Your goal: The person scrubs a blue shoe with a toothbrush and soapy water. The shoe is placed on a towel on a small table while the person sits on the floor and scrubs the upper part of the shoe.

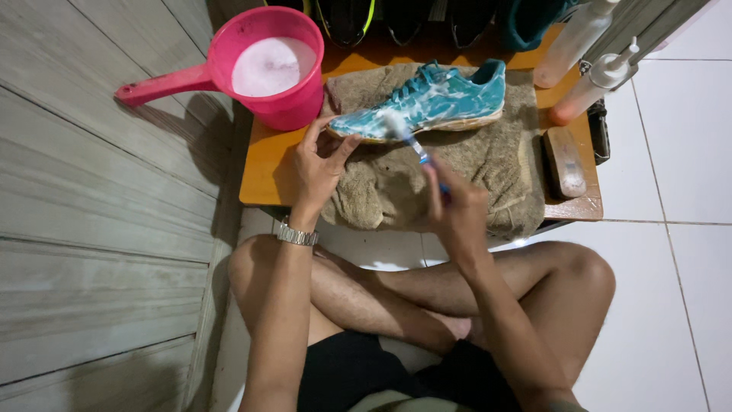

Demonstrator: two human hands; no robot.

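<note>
Both hands grip: left hand (pixel 319 164) steadies the teal shoe's (pixel 435 103) toe, right hand (pixel 455 204) clasps a toothbrush (pixel 408 139).

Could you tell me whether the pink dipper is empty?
No, the pink dipper is filled with white soapy foam, beside the teal shoe on the towel.

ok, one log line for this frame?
left hand: steadies teal shoe toe | right hand: toothbrush on soapy side | shoe on towel | pink dipper: suds
</note>
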